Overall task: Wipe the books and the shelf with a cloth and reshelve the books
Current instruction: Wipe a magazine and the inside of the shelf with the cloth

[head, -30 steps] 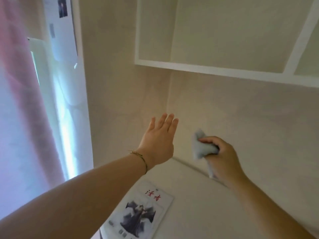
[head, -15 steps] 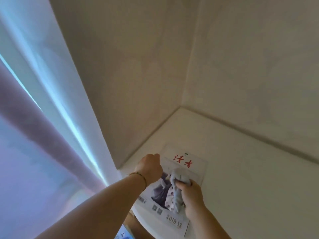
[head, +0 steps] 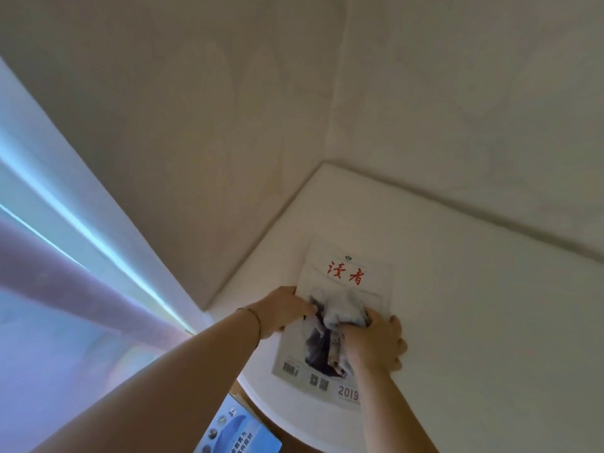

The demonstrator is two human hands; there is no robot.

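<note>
A white desk fills a corner between two beige walls. One magazine lies near its left edge. The left hand presses the magazine's left edge; the right hand grips one bunched cloth on the cover.

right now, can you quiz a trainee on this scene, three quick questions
1. True or false: the magazine stands upright against the wall.
2. Which hand holds the cloth? A left B right
3. What does the left hand touch?

Key: 1 false, it lies flat on the white surface. 2 B, the right hand bunches it on the cover. 3 the magazine's left edge.
</note>
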